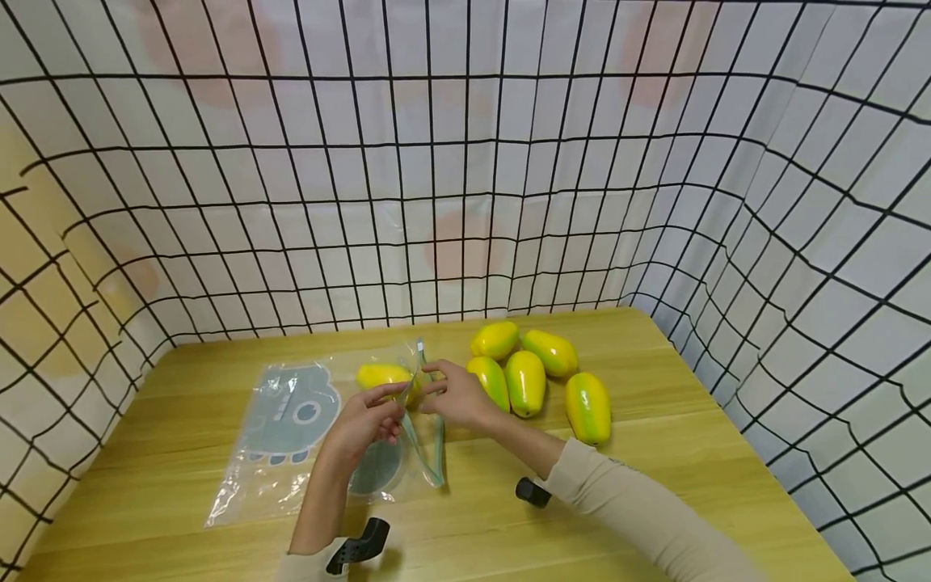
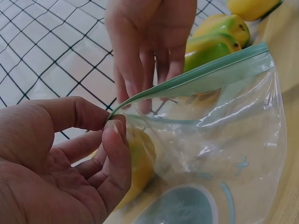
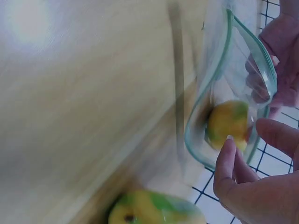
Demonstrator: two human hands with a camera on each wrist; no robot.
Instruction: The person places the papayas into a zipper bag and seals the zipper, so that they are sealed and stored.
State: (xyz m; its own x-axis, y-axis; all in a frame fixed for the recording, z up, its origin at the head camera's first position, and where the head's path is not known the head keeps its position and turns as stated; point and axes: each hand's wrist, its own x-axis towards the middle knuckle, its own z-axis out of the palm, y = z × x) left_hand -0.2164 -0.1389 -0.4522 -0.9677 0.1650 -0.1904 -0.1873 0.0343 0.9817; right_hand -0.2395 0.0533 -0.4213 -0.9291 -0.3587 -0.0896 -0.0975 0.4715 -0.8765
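Observation:
A clear zip bag with a green zip edge and a grey-blue cartoon print lies on the table. Inside it, near the mouth, is one yellow-green, papaya-like fruit. My left hand pinches the zip edge between thumb and forefinger, raising that side, and the mouth gapes. At the mouth, my right hand has its thumb and fingers apart. Its fingertips are by the zip edge, in front of the fruit in the right wrist view; whether they touch the bag is unclear.
Several more papaya-like fruits are grouped right of the bag on the wooden table. Black wire mesh stands along the back and sides, with pale sheeting behind it.

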